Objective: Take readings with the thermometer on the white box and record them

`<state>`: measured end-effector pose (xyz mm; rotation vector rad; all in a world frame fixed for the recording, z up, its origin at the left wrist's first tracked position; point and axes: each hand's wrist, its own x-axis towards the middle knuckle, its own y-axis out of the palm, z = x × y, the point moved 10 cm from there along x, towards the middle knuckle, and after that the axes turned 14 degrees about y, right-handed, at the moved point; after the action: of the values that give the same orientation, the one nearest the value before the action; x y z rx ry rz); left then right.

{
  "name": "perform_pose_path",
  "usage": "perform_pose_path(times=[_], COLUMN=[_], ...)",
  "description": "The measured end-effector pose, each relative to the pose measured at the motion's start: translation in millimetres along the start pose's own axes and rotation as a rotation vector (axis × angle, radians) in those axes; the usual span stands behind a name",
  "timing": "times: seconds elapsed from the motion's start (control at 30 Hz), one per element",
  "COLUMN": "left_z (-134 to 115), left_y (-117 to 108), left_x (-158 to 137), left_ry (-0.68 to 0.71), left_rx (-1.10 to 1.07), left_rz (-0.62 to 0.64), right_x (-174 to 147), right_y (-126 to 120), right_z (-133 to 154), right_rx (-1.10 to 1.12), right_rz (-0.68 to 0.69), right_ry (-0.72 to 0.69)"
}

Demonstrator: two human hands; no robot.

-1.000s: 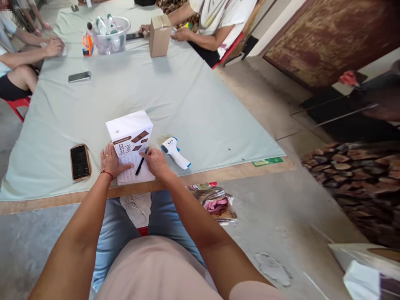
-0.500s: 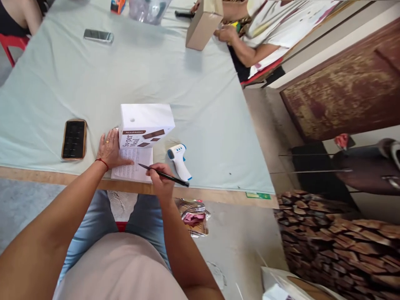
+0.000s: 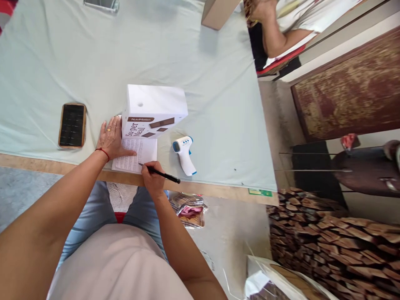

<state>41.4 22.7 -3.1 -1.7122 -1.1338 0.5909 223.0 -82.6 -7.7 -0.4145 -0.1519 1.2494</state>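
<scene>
A notepad point(image 3: 147, 149) covered in lines of handwriting lies at the table's near edge. My left hand point(image 3: 111, 139) rests flat on its left side, thumb stretched across the page. Between the fingers of my right hand point(image 3: 153, 178) is a black pen point(image 3: 165, 174), its tip at the written lines on the paper. A white box point(image 3: 156, 102) marked "Super Meal" stands just behind the pad and hides its upper part. Right of the pad lies a white and blue infrared thermometer point(image 3: 183, 155).
A phone point(image 3: 72, 125) in a brown-edged case lies left of my left hand. Farther back are a cardboard box point(image 3: 218, 13) and a glassy-topped device point(image 3: 101, 4). Another person's arm point(image 3: 275, 35) is at the table's right side. Stacked firewood point(image 3: 331, 246) fills the lower right.
The view has tilted down, so the far table items slide up or out of frame. My right hand has moved left, bringing the pen tip lower on the page.
</scene>
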Motion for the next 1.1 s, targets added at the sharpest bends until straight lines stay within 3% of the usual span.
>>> perform_pose_path(times=[0.33,1.1], left_z=[-3.6,-3.6], left_y=[-5.0,-5.7], left_x=[-1.3,-0.2], left_ry=[-0.013,-0.020], left_rx=[-0.006,0.012], left_rz=[-0.004,0.011], right_x=[-2.1,-0.4], right_y=[-0.1,-0.9], right_z=[9.4,6.8], right_rx=[0.020,0.051], right_rz=[-0.020,-0.015], right_ry=[-0.116,-0.100])
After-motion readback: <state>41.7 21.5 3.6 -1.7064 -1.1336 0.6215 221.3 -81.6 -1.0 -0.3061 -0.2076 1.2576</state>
